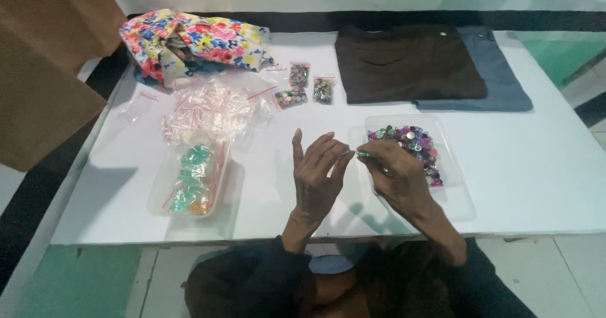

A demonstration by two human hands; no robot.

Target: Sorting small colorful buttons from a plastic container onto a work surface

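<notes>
A small green button [360, 154] sits pinched between your right hand [394, 176] and the fingertips of your left hand [319, 176], both grips clenched on it above the white worktop [536, 166], just beside the clear tray [451, 160] of mixed buttons. You seem mid-sort; next calls for a steady pinch.

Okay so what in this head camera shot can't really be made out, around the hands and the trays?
- Small greenish item pinched between the left hand and right hand: too small, half covered by fingertips.
- Clear tray of mixed buttons: its near part is hidden behind the right hand.
- Three small bags: contents too small and blurred.
- Green pieces in the bagged tray: blurred by plastic.
</notes>
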